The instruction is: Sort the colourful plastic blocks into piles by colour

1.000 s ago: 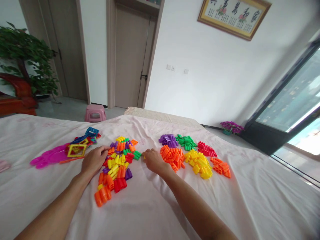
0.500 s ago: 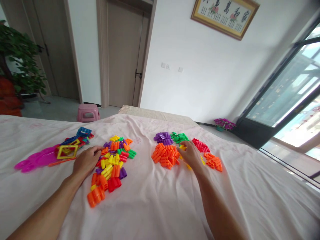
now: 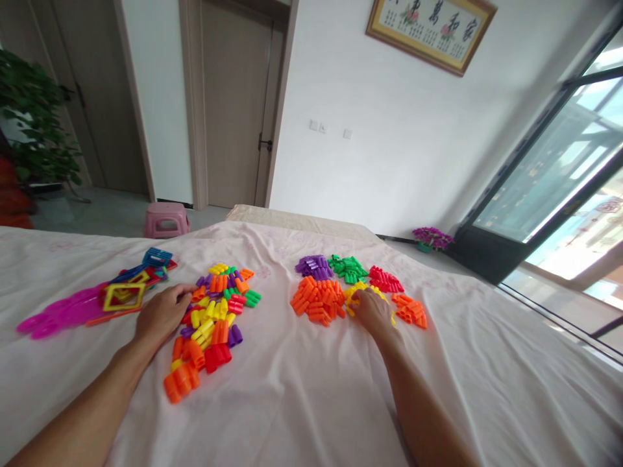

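Note:
My left hand point(image 3: 163, 312) rests on the cloth against the left edge of a mixed heap of plastic tube-shaped building blocks point(image 3: 209, 327). Its thumb and forefinger are slightly apart, with nothing visible between them. My right hand point(image 3: 372, 311) is over the yellow blocks point(image 3: 359, 287), fingers bent down onto them. The fingertips are partly hidden, so I cannot make out what they grip. Around it lie orange blocks point(image 3: 318, 300) to the left, purple blocks point(image 3: 314, 266) and green blocks point(image 3: 348, 268) behind, red blocks point(image 3: 385, 279) and a smaller orange group point(image 3: 409, 311) to the right.
A pale, wrinkled cloth point(image 3: 302, 389) covers the surface. Left of my left hand lie a magenta plastic piece point(image 3: 63, 313) and several colored frame pieces, one a yellow frame point(image 3: 123, 298). Beyond stand a pink stool point(image 3: 167, 220) and a potted plant with purple flowers point(image 3: 432, 238).
My right hand has lowered slightly over the yellow blocks, and more of them show behind it. My left hand keeps its place beside the mixed heap. The whole view has shifted a little.

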`<move>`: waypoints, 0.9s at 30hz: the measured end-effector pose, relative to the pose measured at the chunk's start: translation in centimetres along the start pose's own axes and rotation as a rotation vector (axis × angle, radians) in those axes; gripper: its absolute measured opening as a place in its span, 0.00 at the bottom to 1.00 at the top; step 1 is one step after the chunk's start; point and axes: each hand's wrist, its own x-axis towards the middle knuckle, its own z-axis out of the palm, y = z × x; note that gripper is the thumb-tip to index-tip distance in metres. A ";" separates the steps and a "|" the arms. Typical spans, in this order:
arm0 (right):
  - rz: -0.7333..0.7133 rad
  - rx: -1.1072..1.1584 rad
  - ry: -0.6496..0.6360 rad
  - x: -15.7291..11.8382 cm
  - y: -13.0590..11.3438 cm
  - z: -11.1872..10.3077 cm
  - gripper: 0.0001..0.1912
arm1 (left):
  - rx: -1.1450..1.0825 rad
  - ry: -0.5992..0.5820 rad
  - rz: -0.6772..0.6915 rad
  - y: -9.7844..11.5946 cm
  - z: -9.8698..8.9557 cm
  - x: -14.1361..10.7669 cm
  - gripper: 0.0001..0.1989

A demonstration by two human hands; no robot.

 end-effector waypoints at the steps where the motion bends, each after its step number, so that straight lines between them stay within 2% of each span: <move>1: -0.003 -0.013 -0.003 0.0 0.1 0.0 0.11 | -0.002 0.001 0.001 0.0 0.0 0.0 0.21; 6: -0.044 -0.022 0.049 -0.2 -0.2 -0.5 0.11 | -0.009 -0.004 0.003 0.0 0.1 0.0 0.20; 10: -0.111 0.115 0.154 -0.9 -2.0 -2.1 0.11 | 0.013 0.001 -0.001 0.3 -0.2 -0.1 0.21; 12: -0.211 0.228 0.182 -1.6 -3.7 -2.8 0.11 | 0.017 0.004 -0.002 0.5 -0.3 -0.2 0.20; 14: -0.345 0.352 0.149 -2.7 -6.0 -3.3 0.11 | 0.013 0.009 0.000 0.7 -0.4 -0.3 0.20; 19: -0.657 0.581 -0.117 -6.2 -12.9 -2.6 0.13 | 0.020 0.022 -0.003 0.9 -0.5 -0.4 0.19; 21: -0.761 0.604 -0.179 -7.5 -15.4 -2.1 0.16 | 0.025 0.027 -0.007 0.9 -0.5 -0.4 0.19; 23: -0.853 0.583 -0.190 -8.4 -17.5 -1.7 0.18 | 0.021 0.028 -0.003 1.0 -0.6 -0.5 0.20; 27: -0.901 0.510 -0.174 -8.8 -20.5 -1.1 0.16 | 0.003 0.032 0.006 1.0 -0.5 -0.5 0.19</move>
